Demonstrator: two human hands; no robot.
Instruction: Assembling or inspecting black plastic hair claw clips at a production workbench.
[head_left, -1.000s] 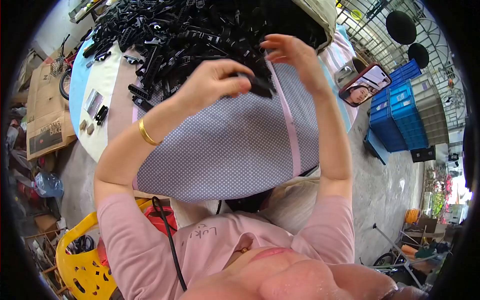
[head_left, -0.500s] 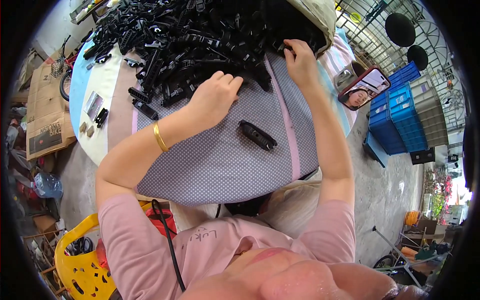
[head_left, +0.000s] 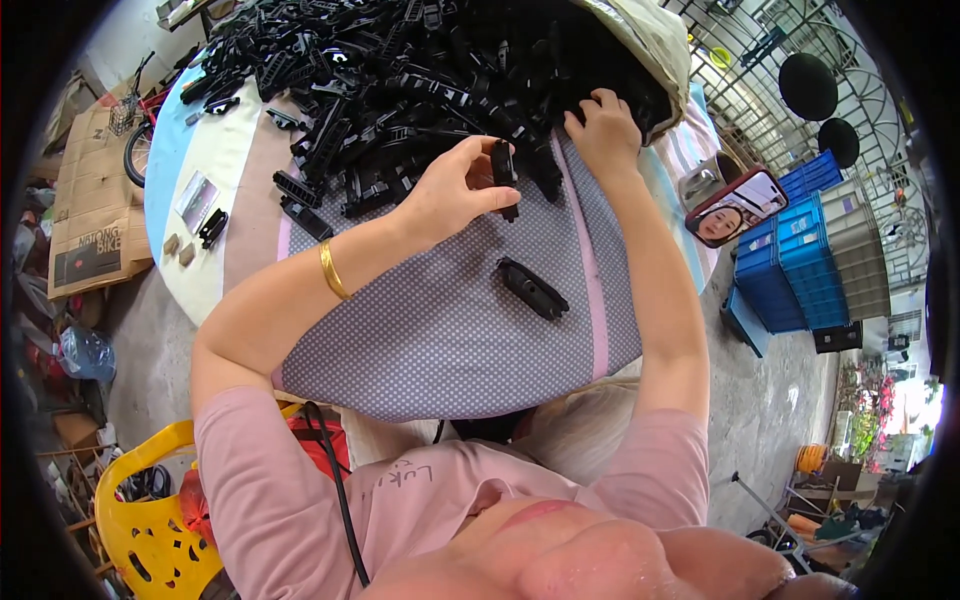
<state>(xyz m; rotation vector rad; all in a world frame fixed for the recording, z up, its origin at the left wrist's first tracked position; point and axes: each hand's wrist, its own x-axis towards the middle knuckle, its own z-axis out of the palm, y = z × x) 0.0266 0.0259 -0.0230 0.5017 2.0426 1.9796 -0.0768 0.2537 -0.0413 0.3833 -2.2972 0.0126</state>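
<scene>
My left hand (head_left: 450, 192) grips a narrow black plastic part (head_left: 506, 180) between thumb and fingers, held upright just above the near edge of the pile. At the mouth of a pale sack on the far right, my right hand (head_left: 606, 135) has its fingers bent and a little apart; I see nothing held in it. The big heap of black plastic parts (head_left: 340, 90) covers the far side of the table. Between my forearms, a single black plastic piece (head_left: 532, 289), long and rounded, lies on the grey dotted cloth (head_left: 420, 340).
A phone (head_left: 737, 208) leans against a metal cup (head_left: 708, 178) at the right. On the left of the table lie a small clear packet (head_left: 196, 200) and brown lumps (head_left: 180, 250). Blue crates (head_left: 800, 240) stand to the right, a yellow chair (head_left: 150, 520) at lower left.
My left hand has lifted a black part from the pile's edge and turned thumb-up. My right hand's fingers have spread somewhat by the sack. The whole view has shifted slightly.
</scene>
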